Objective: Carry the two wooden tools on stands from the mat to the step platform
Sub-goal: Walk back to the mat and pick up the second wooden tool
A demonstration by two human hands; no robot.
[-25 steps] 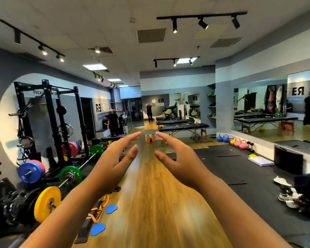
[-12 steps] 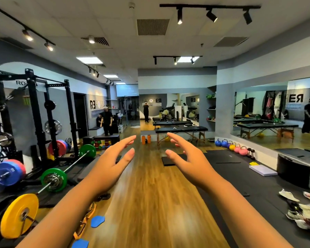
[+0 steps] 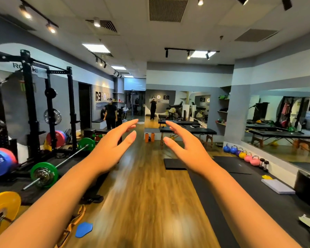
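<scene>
Bare and empty, our left hand (image 3: 113,147) and right hand (image 3: 188,149) reach out ahead at chest height, palms turned toward each other, fingers spread and slightly curled, holding nothing. A gap stays between them and they do not touch. We cannot see the two wooden tools or the step platform anywhere in this view. Below our arms runs a wooden floor (image 3: 145,194). A black mat (image 3: 240,167) lies to the right, with a row of coloured kettlebells (image 3: 242,154) along its far edge, below a wall mirror (image 3: 283,122). On the left stands a black rack (image 3: 30,108), and a barbell (image 3: 61,161) with green plates lies near it. Farther ahead are black massage tables (image 3: 188,130).
</scene>
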